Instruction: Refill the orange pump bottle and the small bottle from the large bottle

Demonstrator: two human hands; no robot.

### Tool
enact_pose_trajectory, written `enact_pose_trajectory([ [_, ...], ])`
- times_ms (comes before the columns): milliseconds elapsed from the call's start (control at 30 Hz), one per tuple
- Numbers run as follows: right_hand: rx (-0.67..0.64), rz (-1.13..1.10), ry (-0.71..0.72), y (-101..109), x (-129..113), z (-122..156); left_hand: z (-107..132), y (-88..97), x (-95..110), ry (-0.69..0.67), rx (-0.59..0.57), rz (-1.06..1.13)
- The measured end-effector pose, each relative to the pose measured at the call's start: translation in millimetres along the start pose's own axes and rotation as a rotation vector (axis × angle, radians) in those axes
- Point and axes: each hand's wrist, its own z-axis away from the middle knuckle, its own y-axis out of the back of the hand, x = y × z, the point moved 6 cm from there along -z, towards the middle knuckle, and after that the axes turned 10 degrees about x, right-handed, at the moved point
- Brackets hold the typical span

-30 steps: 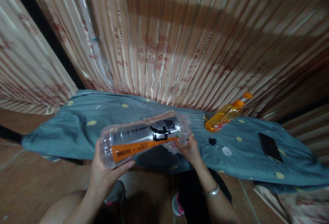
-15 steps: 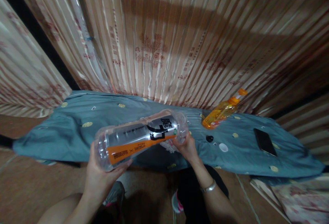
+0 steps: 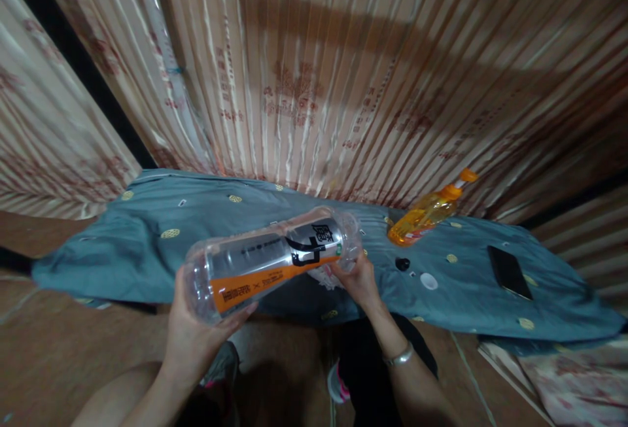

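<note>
A large clear plastic bottle [image 3: 255, 254] with a silver, orange and black label lies nearly sideways between my hands, above the cloth-covered surface. Its wide base is cupped by my left hand [image 3: 196, 322], thumb along the underside. At the narrower neck end, my right hand [image 3: 357, 276] grips with bent fingers, partly hidden by the bottle. Some crumpled whitish, see-through material [image 3: 326, 276] shows just below the neck end, beside my right fingers; what it is I cannot make out.
On the blue-green cloth [image 3: 142, 237], to the right, stand an orange pump bottle [image 3: 424, 216], a small black object [image 3: 402, 263], a white round disc [image 3: 428, 281] and a black phone [image 3: 509, 271]. A pleated curtain [image 3: 304, 87] hangs behind. My shoes [image 3: 338, 384] are on the floor below.
The bottle has turned slightly about its long axis, so the label's lettering sits a little differently. The whole scene shifts a bit rightward in view. Both hands keep their hold.
</note>
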Motion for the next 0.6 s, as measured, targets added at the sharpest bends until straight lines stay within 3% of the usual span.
enact_pose_trajectory([
  [600, 0.007, 0.005, -0.007, 1.4, 1.4, 0.3, -0.4, -0.6, -4.2, -0.095, -0.044, -0.068],
])
